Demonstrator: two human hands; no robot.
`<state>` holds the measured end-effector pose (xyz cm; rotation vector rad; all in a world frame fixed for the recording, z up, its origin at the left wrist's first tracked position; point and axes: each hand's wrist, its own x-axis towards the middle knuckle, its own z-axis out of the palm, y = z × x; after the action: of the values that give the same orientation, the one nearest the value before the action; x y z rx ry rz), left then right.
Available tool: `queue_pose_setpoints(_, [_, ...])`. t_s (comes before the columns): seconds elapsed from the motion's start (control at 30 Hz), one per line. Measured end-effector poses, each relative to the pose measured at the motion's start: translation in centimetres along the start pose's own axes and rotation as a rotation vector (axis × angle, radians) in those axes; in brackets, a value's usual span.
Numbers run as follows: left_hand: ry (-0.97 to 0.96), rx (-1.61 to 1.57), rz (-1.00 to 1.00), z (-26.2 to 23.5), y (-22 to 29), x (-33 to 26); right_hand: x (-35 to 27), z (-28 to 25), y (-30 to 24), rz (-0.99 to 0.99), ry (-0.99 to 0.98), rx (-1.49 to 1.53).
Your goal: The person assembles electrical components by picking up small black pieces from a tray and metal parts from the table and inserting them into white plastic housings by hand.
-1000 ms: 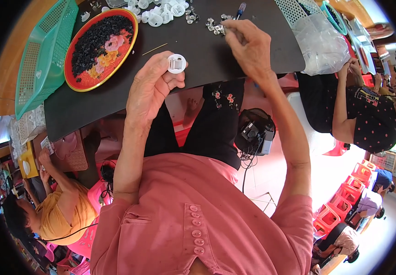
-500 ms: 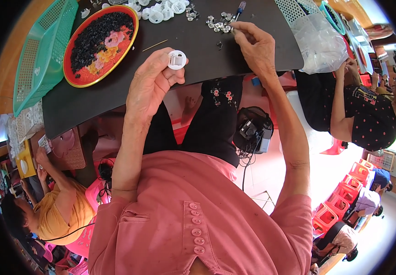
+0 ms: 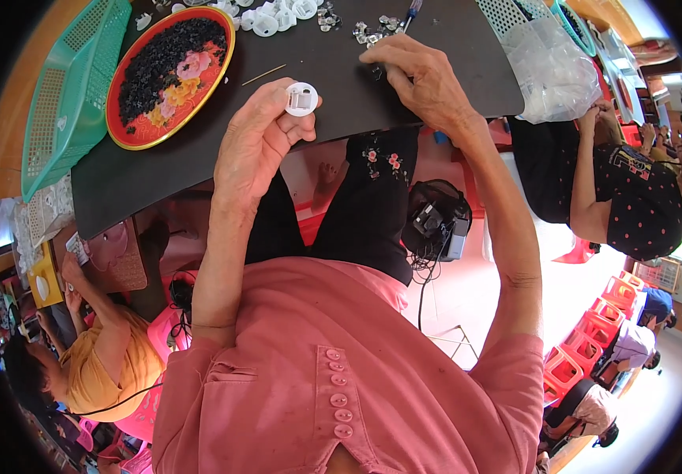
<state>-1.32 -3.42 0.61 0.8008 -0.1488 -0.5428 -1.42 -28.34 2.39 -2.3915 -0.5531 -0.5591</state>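
My left hand [image 3: 255,134] holds a small white round plastic part [image 3: 301,99] between thumb and fingers, its square window facing up. Over the dark table [image 3: 325,59], my right hand [image 3: 429,85] is closed in a pinch; what its fingertips hold, if anything, I cannot make out. A tiny dark piece [image 3: 377,73] shows just below those fingers. Beyond them lies a loose cluster of small shiny clear parts [image 3: 375,30], with a blue-handled screwdriver [image 3: 413,11] beside it. A thin wooden stick [image 3: 264,74] rests on the table near the white part.
A red floral tray [image 3: 193,65] with small black pieces [image 3: 151,71] stands at left, beside a green basket [image 3: 88,87]. More white round parts [image 3: 266,24] are heaped at the far edge. A clear plastic bag [image 3: 554,75] hangs over the right edge. Co-workers sit on both sides.
My right hand has moved from the shiny parts leftward and nearer, toward the tiny dark piece. The left hand keeps the white part almost in place.
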Motion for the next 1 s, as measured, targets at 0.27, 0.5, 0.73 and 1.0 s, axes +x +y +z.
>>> queue_pose_setpoints(0.27, [-0.014,-0.012,0.003,-0.2,0.0,0.0,0.4,0.1,-0.6,-0.026,-0.123,0.001])
queue_pose_setpoints(0.5, [-0.032,-0.007,0.009,-0.1,0.0,0.1,-0.1,0.7,-1.7,0.096,-0.008,0.05])
queue_pose_setpoints(0.73, [-0.031,0.004,0.013,0.0,0.0,0.0,-1.1,1.0,-3.0,0.084,-0.064,0.047])
queue_pose_setpoints(1.0, [-0.024,0.015,0.014,0.1,0.0,0.0,-0.7,1.2,-2.9,0.092,-0.075,-0.061])
